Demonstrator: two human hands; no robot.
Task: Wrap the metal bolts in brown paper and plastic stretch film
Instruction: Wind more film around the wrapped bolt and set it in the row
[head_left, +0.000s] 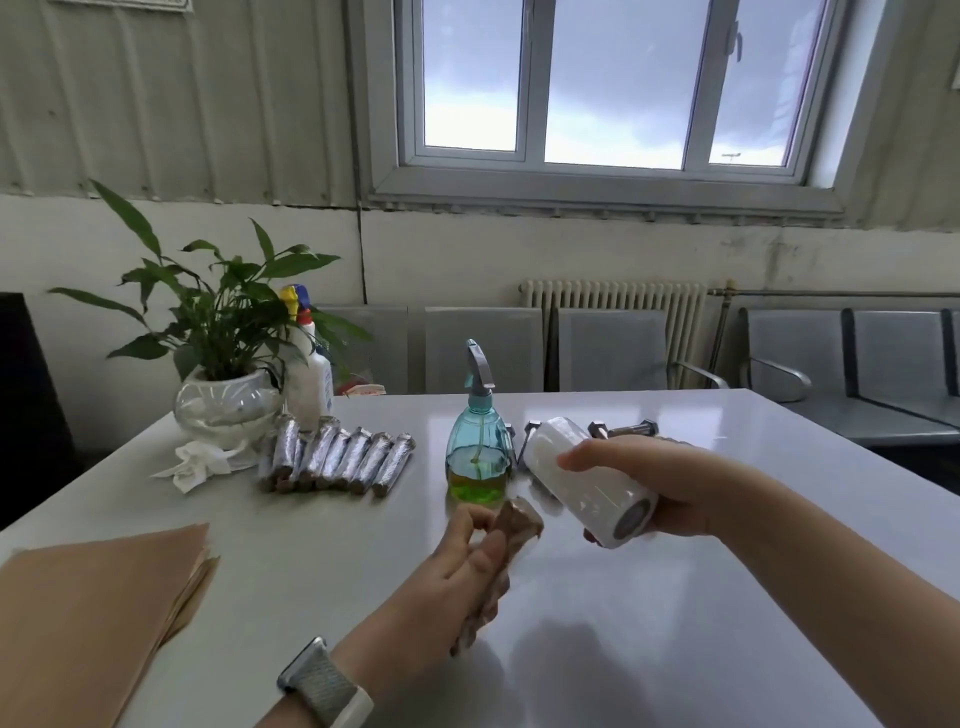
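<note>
My left hand (457, 566) grips a bolt rolled in brown paper (511, 540), held tilted above the white table (623, 623). My right hand (670, 488) holds a white roll of stretch film (587, 483) just to the right of it, core end facing me. Several bolts wrapped in paper and film (337, 457) lie in a row at the back left. Bare metal bolts (626, 429) lie behind the roll, partly hidden. A stack of brown paper sheets (98, 608) lies at the near left.
A teal spray bottle with green liquid (478, 447) stands mid-table. A potted plant in a glass bowl (228, 405), a white bottle (309, 379) and a crumpled tissue (195, 462) sit at the back left. Grey chairs (613, 348) line the wall behind.
</note>
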